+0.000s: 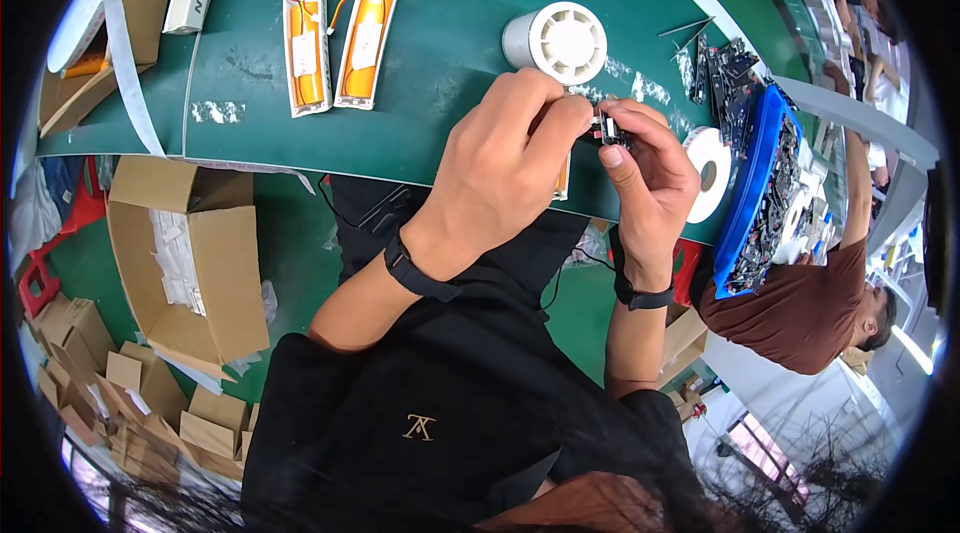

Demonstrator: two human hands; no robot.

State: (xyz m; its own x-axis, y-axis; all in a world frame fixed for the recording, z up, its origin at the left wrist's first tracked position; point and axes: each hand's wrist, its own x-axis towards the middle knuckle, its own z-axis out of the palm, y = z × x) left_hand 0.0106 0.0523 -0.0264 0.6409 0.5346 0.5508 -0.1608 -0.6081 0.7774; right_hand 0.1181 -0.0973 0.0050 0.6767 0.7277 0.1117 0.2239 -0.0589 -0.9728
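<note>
Above the near edge of the green table, my two hands meet over a small handheld fan (557, 41) with a round white slotted head. My right hand (655, 178) is closed, pinching a small black circuit board (611, 132) between thumb and fingers. The fingers of my left hand (505, 168) are pinched together at the board's left end, where a bit of red and white shows; what they grip is too small to make out. Most of the fan's handle is hidden beneath my left hand.
Two opened fans with orange batteries (308, 53) and loose wires lie at the far left. On the right are a tape roll (707, 176), a blue tray (735, 233) of circuit boards and a loose board pile (728, 73). A cardboard box (225, 263) stands lower left; a co-worker (790, 313) sits right.
</note>
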